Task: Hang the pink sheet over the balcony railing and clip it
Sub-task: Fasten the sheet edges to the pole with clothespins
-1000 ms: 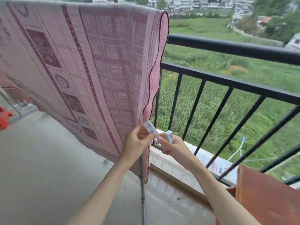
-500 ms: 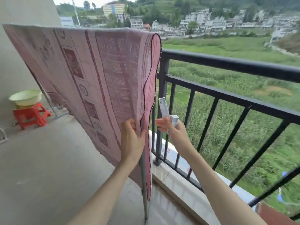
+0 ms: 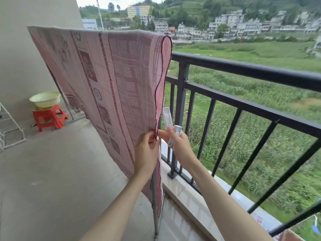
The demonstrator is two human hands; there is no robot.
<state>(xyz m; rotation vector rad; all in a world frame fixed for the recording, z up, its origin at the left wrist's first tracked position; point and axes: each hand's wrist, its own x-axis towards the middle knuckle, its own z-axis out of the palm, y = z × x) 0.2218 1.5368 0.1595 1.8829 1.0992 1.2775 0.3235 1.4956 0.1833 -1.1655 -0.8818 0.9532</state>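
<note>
- The pink sheet (image 3: 111,80) hangs folded over a high bar that runs from the far left toward the middle, just inside the black balcony railing (image 3: 243,72); its dark-trimmed side edge falls in a wavy line down the middle.
- The left hand (image 3: 146,150) is closed on that edge low down, thumb and fingers pinching the cloth.
- The right hand (image 3: 178,145) is just right of the edge, its fingertips nearly touching the left hand. It is closed around two white clips (image 3: 171,122), one sticking straight up, the other shorter and tilted right.
- The clips are close beside the sheet's edge; whether they touch it cannot be told.
- A grey metal pole (image 3: 155,211) stands upright below the left hand, beside the hem.
- Far left, a pale green basin (image 3: 44,99) rests on a red stool (image 3: 50,117) by the wall.
</note>
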